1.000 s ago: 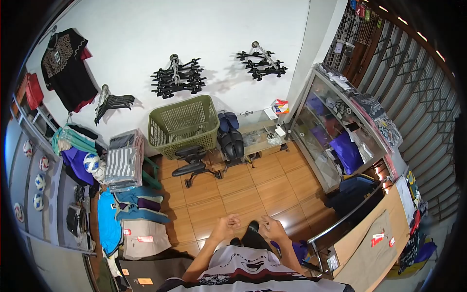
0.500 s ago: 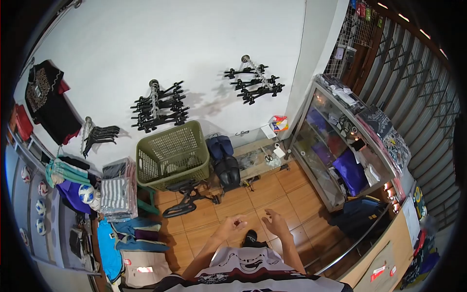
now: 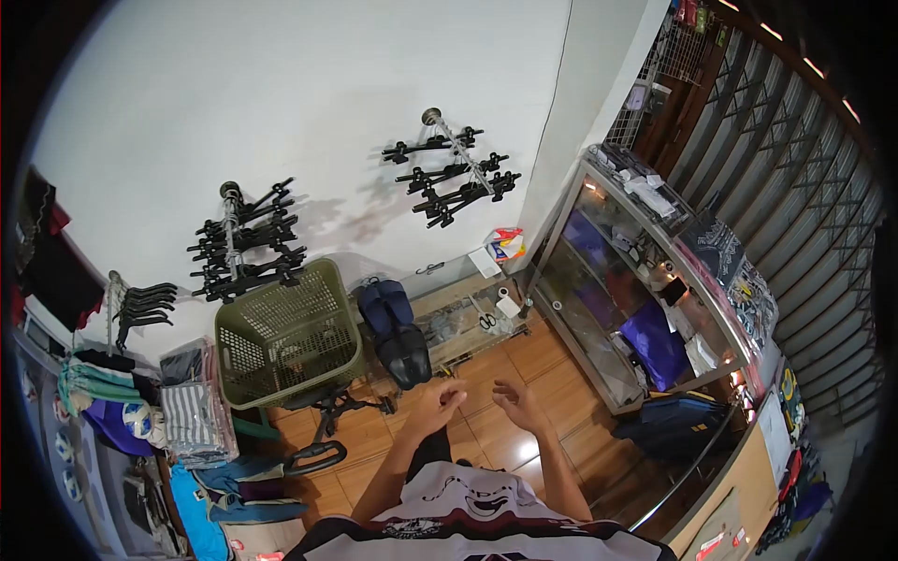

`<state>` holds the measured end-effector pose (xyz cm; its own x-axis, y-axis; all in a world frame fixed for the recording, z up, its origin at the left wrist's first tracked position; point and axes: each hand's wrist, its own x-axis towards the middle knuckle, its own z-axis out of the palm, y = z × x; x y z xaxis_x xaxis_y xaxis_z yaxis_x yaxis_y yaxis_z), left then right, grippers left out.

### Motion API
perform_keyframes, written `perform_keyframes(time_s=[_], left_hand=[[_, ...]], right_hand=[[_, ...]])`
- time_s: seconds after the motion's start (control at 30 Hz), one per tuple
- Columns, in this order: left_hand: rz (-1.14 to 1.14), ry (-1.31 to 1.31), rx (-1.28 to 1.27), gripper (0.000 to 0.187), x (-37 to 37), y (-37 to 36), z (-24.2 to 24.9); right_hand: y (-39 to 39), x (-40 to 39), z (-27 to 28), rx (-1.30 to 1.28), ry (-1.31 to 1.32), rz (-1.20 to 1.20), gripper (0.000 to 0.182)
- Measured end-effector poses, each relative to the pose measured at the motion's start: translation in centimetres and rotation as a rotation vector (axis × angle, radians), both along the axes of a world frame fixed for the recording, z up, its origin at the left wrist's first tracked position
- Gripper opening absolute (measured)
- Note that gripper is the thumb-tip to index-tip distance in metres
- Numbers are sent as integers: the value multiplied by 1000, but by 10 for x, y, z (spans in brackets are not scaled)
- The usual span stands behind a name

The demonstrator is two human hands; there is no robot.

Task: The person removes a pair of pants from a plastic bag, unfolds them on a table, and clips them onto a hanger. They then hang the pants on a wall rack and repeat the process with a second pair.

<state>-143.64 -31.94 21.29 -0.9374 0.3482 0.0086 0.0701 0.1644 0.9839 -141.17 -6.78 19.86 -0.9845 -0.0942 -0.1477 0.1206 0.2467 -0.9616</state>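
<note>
My left hand [image 3: 438, 404] hangs in the air above the tiled floor, its fingers loosely bent and holding nothing. A short gap to its right, my right hand [image 3: 520, 406] is also bare, with fingers curved and apart. Closest to my left hand are the black shoes [image 3: 402, 360], which sit below the blue slippers [image 3: 385, 304] against the wall. The olive plastic basket [image 3: 290, 374] stands farther left, with a black pedal-like frame [image 3: 323, 449] beneath it. Scissors [image 3: 486, 321] and a white roll [image 3: 508, 306] lie on the low ledge beyond my hands.
A glass display case [image 3: 599, 299] rises at the right, with packed clothes on top. Black hangers [image 3: 248, 243] stick out from the white wall. Folded packaged shirts [image 3: 194, 411] are stacked at the left. A wooden counter [image 3: 730, 496] with a metal rail borders the lower right.
My view has swung to the right and forward, so the basket and hangers sit farther left. Both hands have come nearer the shoes and ledge, still empty.
</note>
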Motion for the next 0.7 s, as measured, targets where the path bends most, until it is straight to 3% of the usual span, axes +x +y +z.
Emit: perform_keyframes(time_s=[0.1,0.23,0.37,0.4,0.53,0.7], left_hand=[[39,53,-13,31,-58,4,22],[40,67,52,28,-156,1,21],[214,-142,325,39,-244,6,22],[251,-198,315,49,-267,5,15],[314,-405,482,57,-335,10,16],[341,-403,474,51,-377,16,29]], right_hand=[[5,-51,-10,-80,7,-19,43],[1,-137,35,-193,-63,-127,42],[-1,-245,37,-450,-97,-283,41],[-4,-272,38,-531,-96,-320,42],[-23,-367,58,-626,-81,-410,48],[-44,-440,60,-773,-103,-452,56]])
